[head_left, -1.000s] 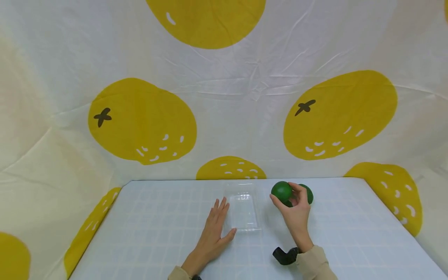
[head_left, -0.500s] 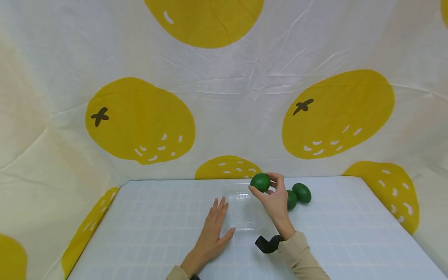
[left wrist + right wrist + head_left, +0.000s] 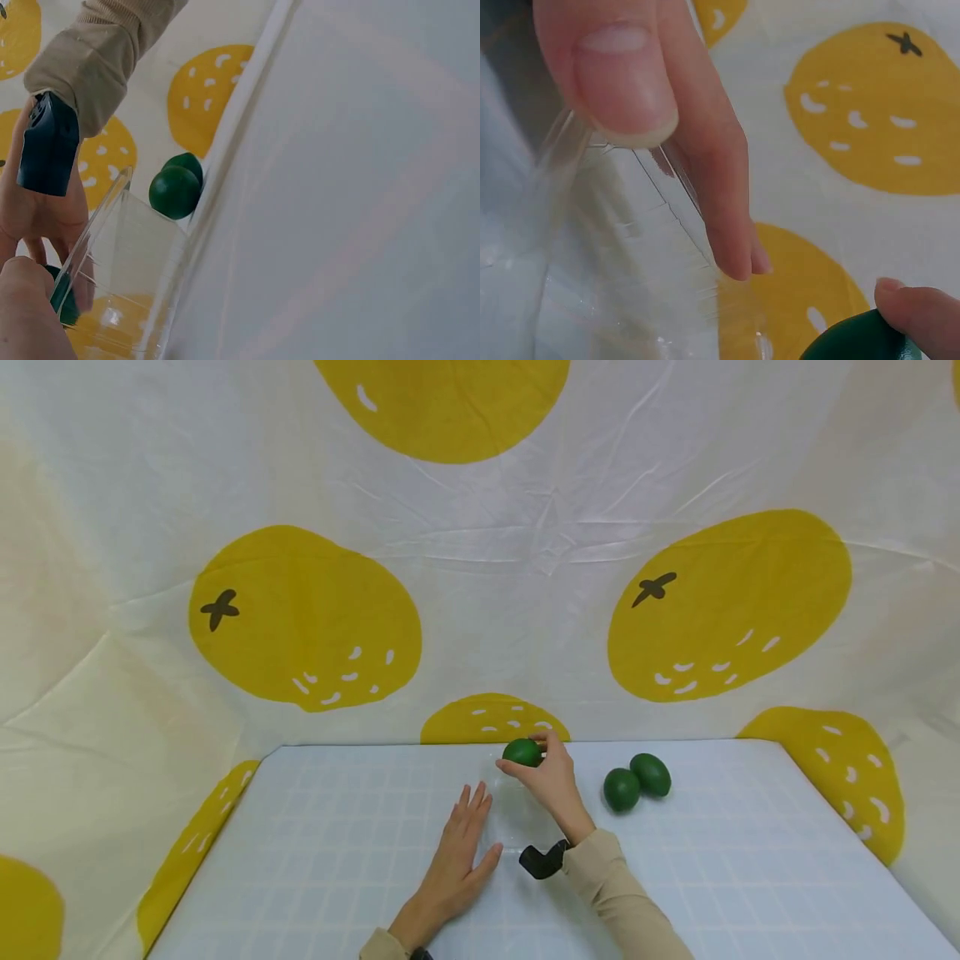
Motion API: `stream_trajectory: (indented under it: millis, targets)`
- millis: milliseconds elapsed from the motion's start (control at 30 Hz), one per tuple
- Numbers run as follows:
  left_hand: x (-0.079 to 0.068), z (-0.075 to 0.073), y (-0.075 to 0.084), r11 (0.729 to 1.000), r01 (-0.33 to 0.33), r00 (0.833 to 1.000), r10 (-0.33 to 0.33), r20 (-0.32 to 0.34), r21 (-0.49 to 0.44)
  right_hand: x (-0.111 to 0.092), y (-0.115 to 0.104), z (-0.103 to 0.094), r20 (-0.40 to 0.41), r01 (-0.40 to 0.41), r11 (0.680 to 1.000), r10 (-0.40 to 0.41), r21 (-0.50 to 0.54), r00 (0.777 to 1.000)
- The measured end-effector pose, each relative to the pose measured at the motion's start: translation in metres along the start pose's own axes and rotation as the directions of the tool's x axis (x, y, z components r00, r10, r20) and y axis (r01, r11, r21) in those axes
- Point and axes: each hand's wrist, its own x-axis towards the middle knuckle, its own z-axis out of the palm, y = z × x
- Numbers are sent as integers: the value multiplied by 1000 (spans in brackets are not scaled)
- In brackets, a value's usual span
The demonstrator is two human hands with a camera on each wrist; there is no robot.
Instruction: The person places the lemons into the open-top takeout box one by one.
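Observation:
My right hand (image 3: 557,781) pinches a smooth dark green oval fruit (image 3: 521,752) between thumb and fingers, over the far part of a clear plastic box (image 3: 142,232). The sort of fruit cannot be made out. At the left side of this box lies my left hand (image 3: 459,856), its fingers straight and its thumb spread; in the right wrist view a large thumb (image 3: 626,82) shows at the box edge. In that view only the top of the held fruit (image 3: 855,341) appears, under a thumb (image 3: 922,315). Much of the box is hard to see behind the right hand.
To the right of the box, two more green fruits (image 3: 622,790) sit side by side on the pale checked tablecloth (image 3: 322,860). Behind the table hangs a white cloth (image 3: 517,602) printed with yellow fruit. A black device (image 3: 543,860) is strapped to the right wrist.
The right hand has carried the green fruit leftward, from beside the other two to over the box. Both remaining fruits now show fully. The left hand keeps its place.

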Motion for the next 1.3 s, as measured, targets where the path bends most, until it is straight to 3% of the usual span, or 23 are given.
stream_trajectory:
  millis: [333, 633, 1300]
  targets:
    - [1, -1, 2, 999, -40, 999, 39, -35, -28, 6, 16, 16, 87, -38, 990, 50, -135, 995]
    - [1, 1, 0, 999, -42, 998, 41, -42, -31, 4, 35, 29, 99, 20, 984, -2, -178, 995]
    - [1, 1, 2, 999, -17, 1000, 16, -22, -29, -8, 25, 27, 111, 50, 973, -25, -223, 993]
